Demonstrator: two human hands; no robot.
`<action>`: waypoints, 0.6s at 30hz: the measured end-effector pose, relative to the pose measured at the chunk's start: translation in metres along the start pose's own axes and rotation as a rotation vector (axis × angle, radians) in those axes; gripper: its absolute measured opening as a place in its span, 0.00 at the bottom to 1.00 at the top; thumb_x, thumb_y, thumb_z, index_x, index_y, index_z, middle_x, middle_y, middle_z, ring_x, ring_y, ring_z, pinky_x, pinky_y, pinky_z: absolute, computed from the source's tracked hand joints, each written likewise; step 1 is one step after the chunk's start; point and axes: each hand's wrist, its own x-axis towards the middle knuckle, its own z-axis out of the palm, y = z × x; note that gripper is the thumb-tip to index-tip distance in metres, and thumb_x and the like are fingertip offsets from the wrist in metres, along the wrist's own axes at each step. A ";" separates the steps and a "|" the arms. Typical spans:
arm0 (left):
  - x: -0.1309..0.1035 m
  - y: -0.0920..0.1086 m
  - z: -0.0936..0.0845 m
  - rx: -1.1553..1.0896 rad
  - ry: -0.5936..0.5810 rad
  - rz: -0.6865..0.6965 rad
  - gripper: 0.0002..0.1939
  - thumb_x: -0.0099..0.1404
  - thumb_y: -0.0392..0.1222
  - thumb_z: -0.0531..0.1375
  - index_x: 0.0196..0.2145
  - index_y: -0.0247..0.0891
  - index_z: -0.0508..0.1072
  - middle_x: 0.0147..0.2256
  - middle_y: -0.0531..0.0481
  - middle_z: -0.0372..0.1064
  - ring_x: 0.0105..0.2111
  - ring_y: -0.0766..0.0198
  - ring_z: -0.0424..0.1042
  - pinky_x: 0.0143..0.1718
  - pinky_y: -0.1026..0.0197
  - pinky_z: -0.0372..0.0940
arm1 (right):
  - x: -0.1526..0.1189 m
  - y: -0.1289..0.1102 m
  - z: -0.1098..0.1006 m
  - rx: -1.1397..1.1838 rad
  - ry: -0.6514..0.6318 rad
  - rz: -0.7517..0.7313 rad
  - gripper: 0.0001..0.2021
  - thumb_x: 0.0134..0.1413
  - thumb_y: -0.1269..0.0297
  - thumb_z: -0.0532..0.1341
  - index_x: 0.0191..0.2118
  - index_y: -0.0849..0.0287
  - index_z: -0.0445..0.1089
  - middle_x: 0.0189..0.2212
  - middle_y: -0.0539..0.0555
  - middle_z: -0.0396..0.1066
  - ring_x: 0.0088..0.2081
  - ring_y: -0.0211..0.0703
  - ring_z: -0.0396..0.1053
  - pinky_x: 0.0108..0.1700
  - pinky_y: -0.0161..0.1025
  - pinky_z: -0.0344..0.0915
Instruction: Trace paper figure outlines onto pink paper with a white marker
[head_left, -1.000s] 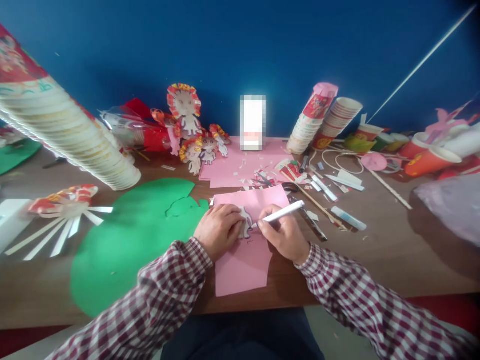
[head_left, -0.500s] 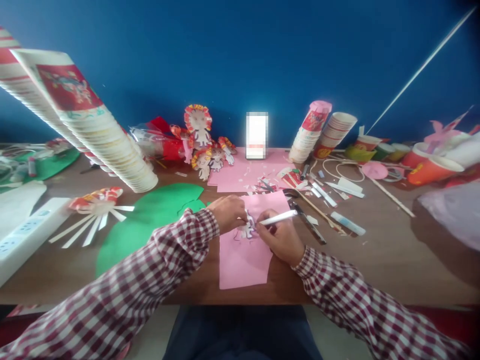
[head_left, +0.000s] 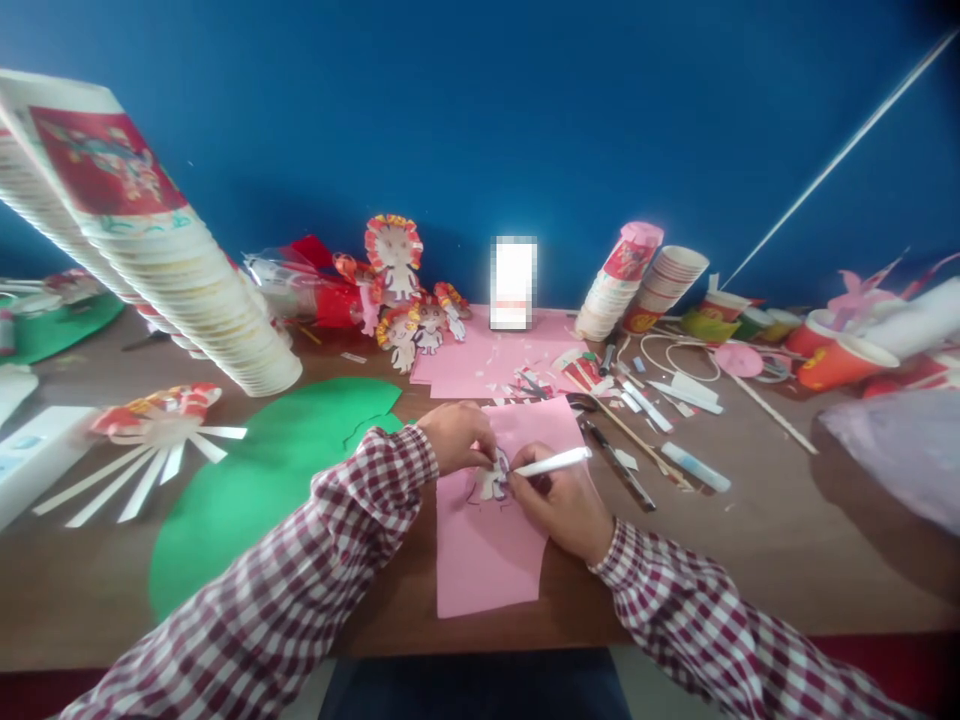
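Note:
A sheet of pink paper [head_left: 487, 565] lies on the table in front of me, with dark drawn lines on it. On top of it rests a small white paper cutout of a figure [head_left: 491, 485]. My left hand [head_left: 459, 438] is closed, its bent fingertips holding the cutout at its upper edge. In my right hand [head_left: 566, 505] is a white marker pen [head_left: 555, 463], gripped between thumb and fingers. Its tip is beside the cutout's right edge; whether it touches the paper is hidden by my fingers.
Green paper [head_left: 247, 500] lies to the left, near a cut cup with spread strips [head_left: 161, 445]. A tall cup stack [head_left: 202, 290] leans there. Paper dolls [head_left: 394, 260] and a blurred bright rectangle [head_left: 513, 285] stand behind. A black pen [head_left: 619, 468] and glue tube [head_left: 696, 467] lie right.
The view has shifted slightly, so the table sits lower in it. Both hands keep their hold on the cutout and the marker pen, with only slight finger movement.

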 end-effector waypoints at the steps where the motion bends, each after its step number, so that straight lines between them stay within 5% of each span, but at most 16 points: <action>1: 0.000 -0.001 0.001 -0.007 0.005 -0.001 0.02 0.53 0.42 0.66 0.27 0.45 0.78 0.27 0.55 0.72 0.33 0.65 0.68 0.40 0.64 0.60 | 0.000 0.000 0.000 -0.010 0.002 -0.005 0.03 0.55 0.67 0.57 0.30 0.58 0.65 0.22 0.48 0.66 0.22 0.35 0.62 0.24 0.31 0.59; 18: 0.000 0.000 0.002 -0.055 0.015 0.002 0.02 0.53 0.39 0.65 0.26 0.45 0.78 0.27 0.56 0.74 0.34 0.65 0.68 0.41 0.63 0.61 | 0.000 0.001 0.000 0.003 -0.005 0.006 0.02 0.54 0.67 0.57 0.32 0.58 0.65 0.23 0.48 0.67 0.24 0.36 0.64 0.26 0.32 0.61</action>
